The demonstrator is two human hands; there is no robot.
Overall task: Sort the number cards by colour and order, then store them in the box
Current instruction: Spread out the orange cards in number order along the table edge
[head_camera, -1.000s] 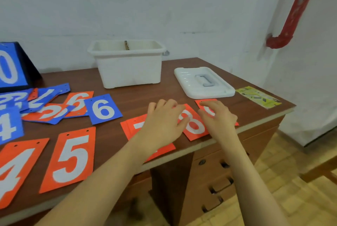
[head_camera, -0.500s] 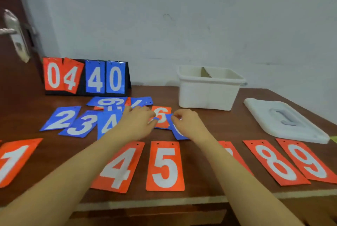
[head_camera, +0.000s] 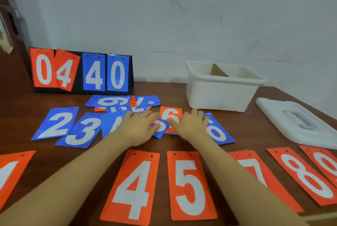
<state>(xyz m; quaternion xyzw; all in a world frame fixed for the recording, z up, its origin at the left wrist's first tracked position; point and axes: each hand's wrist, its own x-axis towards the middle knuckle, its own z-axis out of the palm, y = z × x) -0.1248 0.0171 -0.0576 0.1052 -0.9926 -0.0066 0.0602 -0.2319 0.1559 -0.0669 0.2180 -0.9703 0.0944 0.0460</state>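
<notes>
Orange cards lie in a front row: a 1 (head_camera: 11, 174), a 4 (head_camera: 133, 187), a 5 (head_camera: 189, 185), a 7 (head_camera: 259, 169), an 8 (head_camera: 306, 176) and a 9 (head_camera: 328, 163). Behind them lie blue cards 2 (head_camera: 56, 123) and 3 (head_camera: 82, 131), a partly hidden blue 4 (head_camera: 111, 123), and a blue 6 (head_camera: 218, 131). My left hand (head_camera: 138, 127) and my right hand (head_camera: 189, 125) rest flat, fingers spread, on a mixed pile around an orange 6 (head_camera: 170, 114) and a small blue card (head_camera: 160, 128). The white box (head_camera: 224, 91) stands open behind.
The white box lid (head_camera: 299, 122) lies at the right near the table edge. A black flip scoreboard (head_camera: 80, 71) showing 04 and 40 stands at the back left. More mixed cards (head_camera: 124, 102) lie in front of it. A door handle (head_camera: 7, 25) is at far left.
A second ago both hands were on the orange 7, 8 and 9 at the table's right end. They have since come to the mixed pile in the middle, with my view turned left.
</notes>
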